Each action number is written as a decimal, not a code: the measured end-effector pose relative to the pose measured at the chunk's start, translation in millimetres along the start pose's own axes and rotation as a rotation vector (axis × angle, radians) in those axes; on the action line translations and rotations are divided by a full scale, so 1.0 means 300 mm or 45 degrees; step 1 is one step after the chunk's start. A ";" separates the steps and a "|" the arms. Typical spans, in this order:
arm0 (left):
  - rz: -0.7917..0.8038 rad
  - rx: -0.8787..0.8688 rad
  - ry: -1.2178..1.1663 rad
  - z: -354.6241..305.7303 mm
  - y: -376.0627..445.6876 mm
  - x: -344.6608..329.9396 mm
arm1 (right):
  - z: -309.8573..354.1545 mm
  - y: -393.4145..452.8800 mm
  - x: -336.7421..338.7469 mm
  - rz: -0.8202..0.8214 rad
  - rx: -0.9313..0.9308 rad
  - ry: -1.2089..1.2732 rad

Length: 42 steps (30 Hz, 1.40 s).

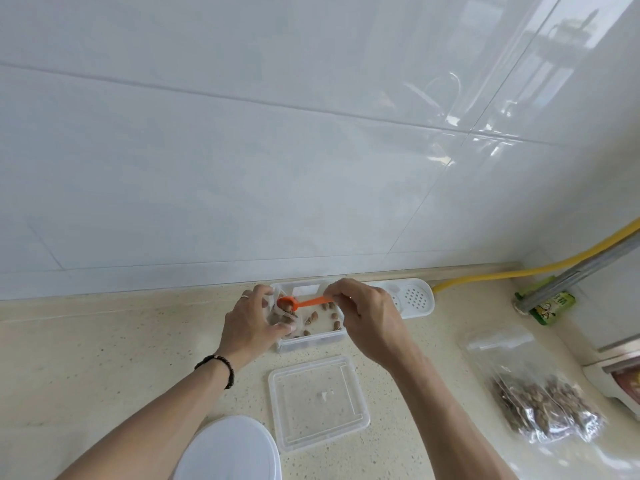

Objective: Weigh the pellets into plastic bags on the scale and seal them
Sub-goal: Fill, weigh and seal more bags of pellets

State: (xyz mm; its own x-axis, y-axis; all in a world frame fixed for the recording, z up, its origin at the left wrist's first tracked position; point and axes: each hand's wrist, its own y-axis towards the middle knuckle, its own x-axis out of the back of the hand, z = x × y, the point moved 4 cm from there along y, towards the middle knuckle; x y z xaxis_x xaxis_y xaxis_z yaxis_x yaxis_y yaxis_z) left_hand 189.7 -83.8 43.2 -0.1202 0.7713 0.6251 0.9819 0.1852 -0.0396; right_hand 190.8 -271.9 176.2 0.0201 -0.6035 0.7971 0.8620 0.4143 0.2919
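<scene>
The pellets are brown, rounded lumps scattered thinly over the floor of a clear box, which stands on the counter close to the wall. At the box's left edge the left hand pinches a small clear bag with curled fingers and thumb, holding its mouth up; a few pellets show through the plastic. The right hand, above the box's right side, pinches the handle end of an orange scoop between thumb and fingertips, the other fingers curled; the scoop's bowl sits at the bag's mouth with a pellet or two in it. A dark bead bracelet circles the left wrist and a ring is on one finger. Nearer the camera than the box lies its clear lid, flat, and beside that to the left a round white lid. Well right of the box lie filled bags of pellets and an empty one. Behind the box, touching the wall, is a white perforated tray. The counter is pale beige speckled stone with a raised back lip; the wall is large glossy white tile, and a yellow hose runs along the corner to the right.
</scene>
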 end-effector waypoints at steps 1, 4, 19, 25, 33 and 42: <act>-0.001 -0.008 -0.023 0.000 0.004 -0.004 | 0.003 0.000 -0.002 0.012 0.025 -0.018; 0.002 -0.003 -0.052 0.005 0.014 -0.014 | -0.014 -0.001 0.005 -0.067 -0.011 0.037; -0.019 0.047 -0.027 0.073 0.026 -0.025 | -0.121 0.010 -0.020 -0.191 -0.359 0.463; -0.065 0.052 0.036 0.089 0.010 0.002 | -0.276 -0.001 -0.077 -0.381 -0.657 0.339; -0.021 -0.023 0.105 0.103 0.001 0.000 | -0.395 -0.031 -0.246 -0.188 -0.824 0.393; -0.006 -0.031 0.129 0.111 0.015 -0.010 | -0.378 -0.015 -0.299 0.155 -0.789 0.572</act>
State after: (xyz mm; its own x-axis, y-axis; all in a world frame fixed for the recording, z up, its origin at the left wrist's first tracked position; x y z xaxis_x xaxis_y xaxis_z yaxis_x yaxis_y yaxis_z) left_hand 189.6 -65.0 15.2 -0.1108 0.7048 0.7007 0.9848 0.1729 -0.0182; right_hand 242.5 -296.9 43.3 0.2226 -0.8513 0.4750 0.9638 0.1188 -0.2387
